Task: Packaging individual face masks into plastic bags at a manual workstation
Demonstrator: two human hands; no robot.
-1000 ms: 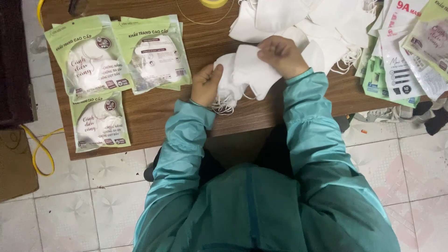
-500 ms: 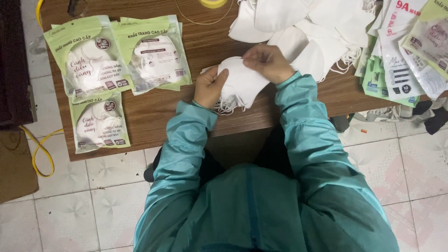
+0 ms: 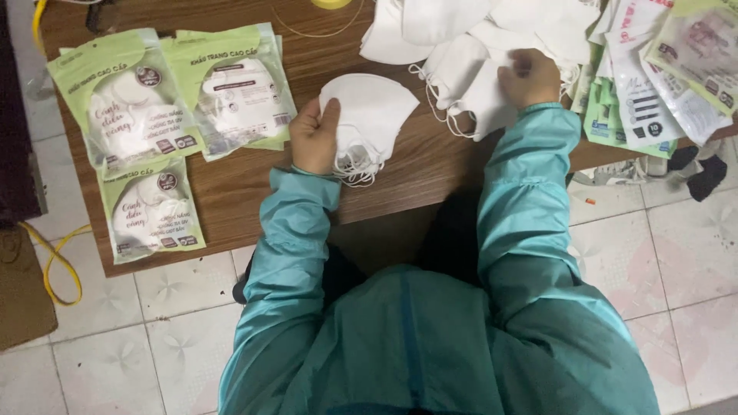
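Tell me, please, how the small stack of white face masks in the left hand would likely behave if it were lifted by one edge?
The stack of white face masks looks thin and folded flat, so it is probably very light and floppy. The left hand pinches only one side, so loose layers might fan apart or slide. The ear loops dangle at the bottom and could snag.

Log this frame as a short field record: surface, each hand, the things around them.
surface: brown wooden table above a pale tiled floor
left hand: left hand grips a stack of white face masks, ear loops hanging at its lower edge
right hand: right hand rests on the pile of loose white masks at the table's far side
left of hands: three green packets of masks, lying flat
right edge: heap of more packets
clothing: teal jacket sleeves
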